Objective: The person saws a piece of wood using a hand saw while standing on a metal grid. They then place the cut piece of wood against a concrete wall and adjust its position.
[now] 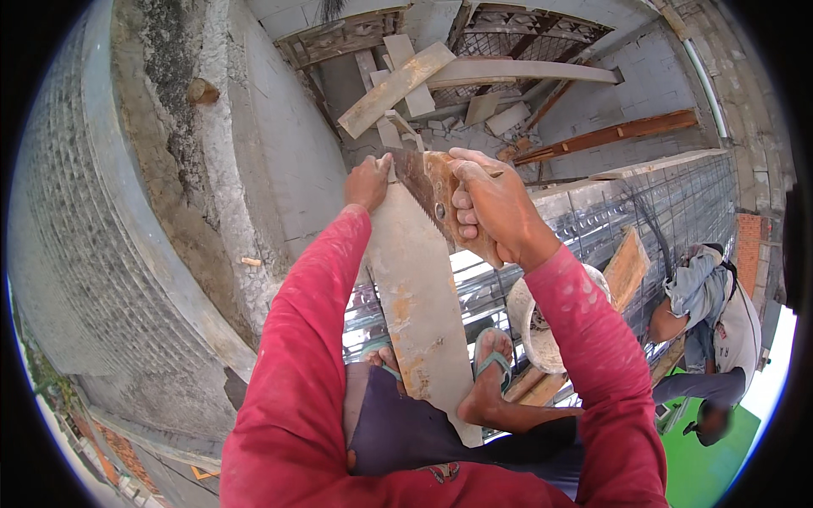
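Note:
A long, dusty plank [415,288] with orange stains runs from between my legs out toward the far side. My left hand [368,183] is closed over the plank's far left edge. A handsaw [439,182] with a rusty, worn look is in my right hand [498,203], whose fingers wrap round its handle. The saw's toothed edge lies over the plank's right side near its far end, and the blade's tip is close to my left hand. My sandalled feet [494,360] are on either side of the plank.
A whitish bucket [542,326] stands right of the plank, beside a wooden beam [628,269]. Wire mesh [677,190] and reinforcing bars run along the right. Loose boards [396,89] and rubble lie below a drop ahead. A rough wall [182,169] rises left. Another person [720,330] is at right.

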Tool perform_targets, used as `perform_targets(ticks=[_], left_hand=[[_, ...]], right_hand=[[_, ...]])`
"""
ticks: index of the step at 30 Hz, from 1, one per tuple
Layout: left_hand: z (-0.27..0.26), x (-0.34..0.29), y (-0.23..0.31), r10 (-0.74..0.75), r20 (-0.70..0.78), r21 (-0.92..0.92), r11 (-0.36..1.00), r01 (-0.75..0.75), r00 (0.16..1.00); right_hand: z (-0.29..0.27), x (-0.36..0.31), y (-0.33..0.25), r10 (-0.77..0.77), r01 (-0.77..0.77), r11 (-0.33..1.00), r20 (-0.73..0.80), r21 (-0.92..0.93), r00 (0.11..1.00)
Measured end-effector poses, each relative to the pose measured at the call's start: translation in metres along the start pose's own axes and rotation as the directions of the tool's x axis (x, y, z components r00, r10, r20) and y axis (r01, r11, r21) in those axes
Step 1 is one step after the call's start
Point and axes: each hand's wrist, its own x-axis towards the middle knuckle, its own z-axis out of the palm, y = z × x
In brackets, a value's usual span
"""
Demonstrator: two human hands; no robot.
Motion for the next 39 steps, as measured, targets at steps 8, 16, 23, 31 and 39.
perform_targets(ticks=[8, 16, 23, 31, 39], left_hand=[[0.017, 0.002, -0.013, -0.131, -0.092, -0.127, 0.985, 0.119, 0.987], [-0.024, -0.028, 0.039, 0.08, 0.296, 0.31, 0.935, -0.175, 0.952], [-0.023, -0.057, 0.018, 0.456, 0.04, 0.278, 0.85, -0.448, 0.889], [-0.003, -0.17, -0.03, -0.118, 0.289, -0.569, 0.777, 0.27, 0.95], [-0.005, -0.205, 0.004, -0.348, 0.268, -0.59, 0.678, 0.438, 0.898]], right_hand=[[-0.004, -0.032, -0.044, -0.066, 0.067, 0.997, 0.019, -0.043, 0.998], [-0.066, -0.073, -0.054, -0.426, 0.365, 0.765, 0.008, -0.531, 0.905], [-0.154, -0.135, -0.048, -0.591, 0.273, 0.535, -0.123, -0.8, 0.798], [-0.286, -0.206, 0.052, -0.693, -0.023, 0.312, -0.243, -0.95, 0.679], [-0.368, -0.228, 0.189, -0.617, -0.479, 0.178, -0.477, -0.86, 0.627]])
